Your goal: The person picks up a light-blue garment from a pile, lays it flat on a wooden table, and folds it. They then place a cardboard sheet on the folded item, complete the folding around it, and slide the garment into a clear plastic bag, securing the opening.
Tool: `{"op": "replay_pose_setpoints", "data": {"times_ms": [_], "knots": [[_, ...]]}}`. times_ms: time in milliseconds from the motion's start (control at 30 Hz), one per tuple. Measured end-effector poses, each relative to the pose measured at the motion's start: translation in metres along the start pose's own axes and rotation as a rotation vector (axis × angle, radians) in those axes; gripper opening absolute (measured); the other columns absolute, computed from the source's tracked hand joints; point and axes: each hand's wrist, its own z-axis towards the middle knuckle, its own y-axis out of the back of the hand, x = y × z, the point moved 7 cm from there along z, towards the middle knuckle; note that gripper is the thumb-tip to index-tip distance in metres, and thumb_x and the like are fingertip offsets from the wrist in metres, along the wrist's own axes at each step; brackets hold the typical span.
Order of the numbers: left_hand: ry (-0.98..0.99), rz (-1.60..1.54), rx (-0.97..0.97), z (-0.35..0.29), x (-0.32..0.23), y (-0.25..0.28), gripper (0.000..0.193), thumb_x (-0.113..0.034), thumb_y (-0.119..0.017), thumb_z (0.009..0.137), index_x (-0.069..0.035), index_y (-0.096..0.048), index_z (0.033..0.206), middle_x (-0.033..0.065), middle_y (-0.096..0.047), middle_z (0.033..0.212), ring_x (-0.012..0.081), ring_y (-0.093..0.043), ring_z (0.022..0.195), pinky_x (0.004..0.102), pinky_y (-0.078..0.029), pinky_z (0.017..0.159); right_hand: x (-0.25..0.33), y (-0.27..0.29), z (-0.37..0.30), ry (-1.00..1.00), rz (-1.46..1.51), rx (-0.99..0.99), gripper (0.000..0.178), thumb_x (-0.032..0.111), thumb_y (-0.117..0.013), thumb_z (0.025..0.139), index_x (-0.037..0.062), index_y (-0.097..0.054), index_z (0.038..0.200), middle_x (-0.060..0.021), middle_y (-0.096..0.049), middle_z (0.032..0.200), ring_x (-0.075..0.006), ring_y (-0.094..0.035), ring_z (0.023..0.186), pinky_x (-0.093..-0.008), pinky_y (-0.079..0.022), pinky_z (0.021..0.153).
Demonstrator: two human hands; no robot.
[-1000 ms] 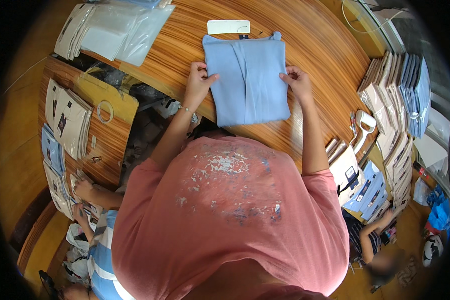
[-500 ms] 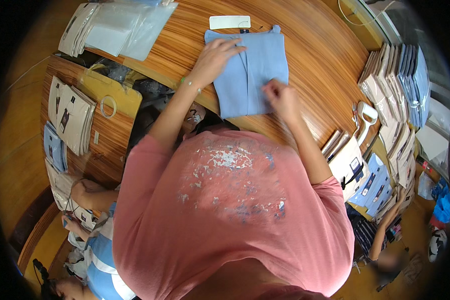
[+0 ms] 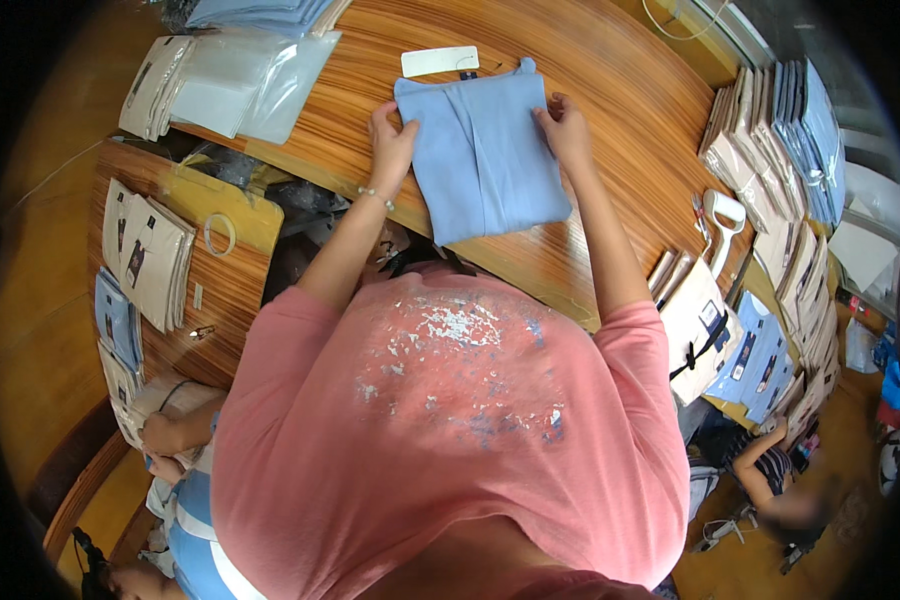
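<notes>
A light blue folded garment (image 3: 482, 165) lies flat on the wood-grain table, a fold line running down its middle. At its left edge my left hand (image 3: 392, 150) is closed, thumb on the cloth and fingers at the rim. My right hand (image 3: 567, 132) pinches the opposite edge near the top, its fingers curled. Beyond the garment's far edge, a white hang tag (image 3: 440, 61) lies on the table, joined by a thin cord near a dark label (image 3: 468, 75). The fingertips under the cloth are partly hidden.
Plastic bags (image 3: 290, 90) and folded beige garments (image 3: 154, 88) lie at the far left. To the right stand a white-handled lint roller (image 3: 724, 225), bagged beige stacks (image 3: 755, 150) and blue stacks (image 3: 808, 140). A tape roll (image 3: 220, 235) lies left. Other people sit at lower left and lower right.
Both hands have moved off the garment's surface to its two side edges: the left toward the left, the right upward. The garment has turned slightly.
</notes>
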Motion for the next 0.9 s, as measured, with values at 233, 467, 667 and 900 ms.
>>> {"op": "replay_pose_setpoints", "data": {"times_ms": [233,467,667,900], "knots": [[-0.705,0.599,0.333,0.008,-0.09,-0.037,0.037,-0.008,-0.06,0.075,-0.01,-0.058,0.112,0.0111,-0.051,0.121,0.0318,-0.044,0.113,0.0402,-0.033,0.096,-0.019,-0.042,0.029,-0.474,-0.025,0.383,0.046,0.032,-0.075,0.068,-0.0007,-0.063,0.098,-0.0164,-0.066,0.09,-0.0237,-0.065,0.083,-0.0326,-0.05,0.071],[-0.702,0.886,0.677,0.026,-0.069,-0.032,0.024,-0.005,-0.054,0.078,-0.011,-0.065,0.099,0.0037,-0.061,0.102,0.025,-0.048,0.108,0.0445,-0.033,0.093,0.024,-0.042,0.027,-0.335,-0.561,0.206,0.051,0.034,-0.074,0.068,0.0053,-0.061,0.108,-0.0155,-0.064,0.103,-0.0292,-0.061,0.098,-0.0399,-0.049,0.08],[-1.018,0.713,0.482,0.012,-0.088,-0.029,0.025,-0.008,-0.052,0.081,-0.012,-0.063,0.104,0.0025,-0.059,0.108,0.0222,-0.048,0.11,0.0477,-0.033,0.094,0.024,-0.05,0.028,-0.329,-0.662,0.099,0.053,0.03,-0.073,0.065,0.0064,-0.059,0.111,-0.0163,-0.061,0.11,-0.029,-0.058,0.104,-0.0403,-0.048,0.085],[-0.702,0.71,0.834,0.048,-0.065,-0.041,0.019,-0.012,-0.057,0.08,-0.011,-0.06,0.099,0.0042,-0.059,0.104,0.0229,-0.05,0.105,0.0372,-0.037,0.091,0.012,-0.054,0.033,-0.373,-0.535,0.166,0.047,0.026,-0.07,0.065,0.0046,-0.059,0.106,-0.0176,-0.062,0.104,-0.0325,-0.058,0.102,-0.0424,-0.049,0.084]]}}
